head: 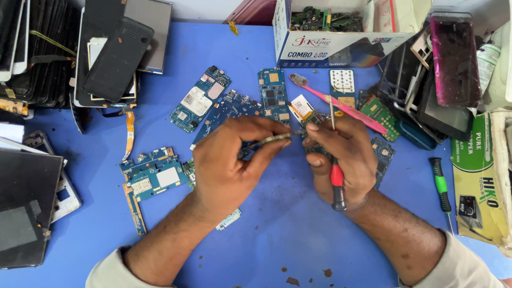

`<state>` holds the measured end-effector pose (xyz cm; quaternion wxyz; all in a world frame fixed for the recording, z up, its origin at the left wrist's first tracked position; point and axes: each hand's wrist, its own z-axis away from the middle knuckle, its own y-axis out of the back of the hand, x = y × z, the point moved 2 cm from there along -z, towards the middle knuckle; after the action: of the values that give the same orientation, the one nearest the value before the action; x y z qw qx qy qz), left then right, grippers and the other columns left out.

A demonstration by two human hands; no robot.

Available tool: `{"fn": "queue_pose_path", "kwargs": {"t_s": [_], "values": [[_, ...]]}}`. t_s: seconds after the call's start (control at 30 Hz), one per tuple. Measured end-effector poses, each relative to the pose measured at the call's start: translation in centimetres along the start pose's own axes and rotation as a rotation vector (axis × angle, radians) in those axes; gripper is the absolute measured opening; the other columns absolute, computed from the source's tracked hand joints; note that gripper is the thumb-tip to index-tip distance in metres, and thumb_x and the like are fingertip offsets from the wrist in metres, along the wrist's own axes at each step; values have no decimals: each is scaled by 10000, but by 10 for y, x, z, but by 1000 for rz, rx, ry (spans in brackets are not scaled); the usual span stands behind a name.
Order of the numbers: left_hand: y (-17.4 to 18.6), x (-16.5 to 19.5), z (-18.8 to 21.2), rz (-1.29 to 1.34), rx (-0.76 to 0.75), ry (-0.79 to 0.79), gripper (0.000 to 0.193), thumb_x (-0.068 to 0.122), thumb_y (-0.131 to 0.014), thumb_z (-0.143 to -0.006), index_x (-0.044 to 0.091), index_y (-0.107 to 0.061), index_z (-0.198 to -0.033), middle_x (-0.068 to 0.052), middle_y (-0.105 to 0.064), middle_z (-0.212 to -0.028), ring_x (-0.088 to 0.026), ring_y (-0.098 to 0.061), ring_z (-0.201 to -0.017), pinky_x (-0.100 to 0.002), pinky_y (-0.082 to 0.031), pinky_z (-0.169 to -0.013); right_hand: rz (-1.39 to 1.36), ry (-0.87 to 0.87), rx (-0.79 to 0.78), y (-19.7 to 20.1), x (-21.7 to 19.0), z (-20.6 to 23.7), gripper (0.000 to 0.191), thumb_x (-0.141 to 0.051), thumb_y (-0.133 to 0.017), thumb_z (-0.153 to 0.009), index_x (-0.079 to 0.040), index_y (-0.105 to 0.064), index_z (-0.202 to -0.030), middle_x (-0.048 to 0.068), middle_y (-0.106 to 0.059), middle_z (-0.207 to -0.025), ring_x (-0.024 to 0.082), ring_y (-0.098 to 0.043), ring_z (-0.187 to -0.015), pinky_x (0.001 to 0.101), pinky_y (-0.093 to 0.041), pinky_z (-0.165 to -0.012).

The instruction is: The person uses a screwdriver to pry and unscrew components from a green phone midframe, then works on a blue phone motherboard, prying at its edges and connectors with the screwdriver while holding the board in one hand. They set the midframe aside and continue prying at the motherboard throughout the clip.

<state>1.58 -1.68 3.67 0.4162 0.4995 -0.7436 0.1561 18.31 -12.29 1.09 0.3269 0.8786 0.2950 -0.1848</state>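
My left hand (232,160) pinches a small thin metal part (273,140) between thumb and forefinger, above the blue table (282,224). My right hand (341,160) grips a screwdriver with a red and black handle (337,184), its shaft pointing up, and also holds a small green circuit board (314,120) in its fingertips. The two hands meet at the middle of the table, fingertips almost touching. Several blue circuit boards (272,93) lie just beyond the hands.
A pink toothbrush (341,104) lies behind the right hand. A green-handled screwdriver (441,186) rests at the right. A white cardboard box (330,37) of parts stands at the back. Stacked phone screens (112,53) crowd the left; another blue board (152,178) lies front left.
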Motion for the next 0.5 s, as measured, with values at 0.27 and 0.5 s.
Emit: {"fn": "queue_pose_path", "kwargs": {"t_s": [0.27, 0.5], "values": [[2, -9, 3, 162, 38, 336, 253, 4, -790, -967, -8, -580, -1106, -62, -759, -919, -36, -687, -819, -186, -537, -687, 71, 9, 9, -2, 0, -2, 187, -76, -661, -1081, 36, -666, -1231, 174, -605, -1153, 195, -692, -908, 267, -596, -734], [0, -11, 3, 282, 49, 444, 193, 23, -761, -981, -10, -616, -1103, -19, -725, -877, -2, -627, -755, -171, -484, -603, 120, 42, -10, -3, -1, -6, 153, 19, -705, -1049, 20, -688, -1201, 163, -610, -1118, 214, -671, -913, 292, -568, -722]]}}
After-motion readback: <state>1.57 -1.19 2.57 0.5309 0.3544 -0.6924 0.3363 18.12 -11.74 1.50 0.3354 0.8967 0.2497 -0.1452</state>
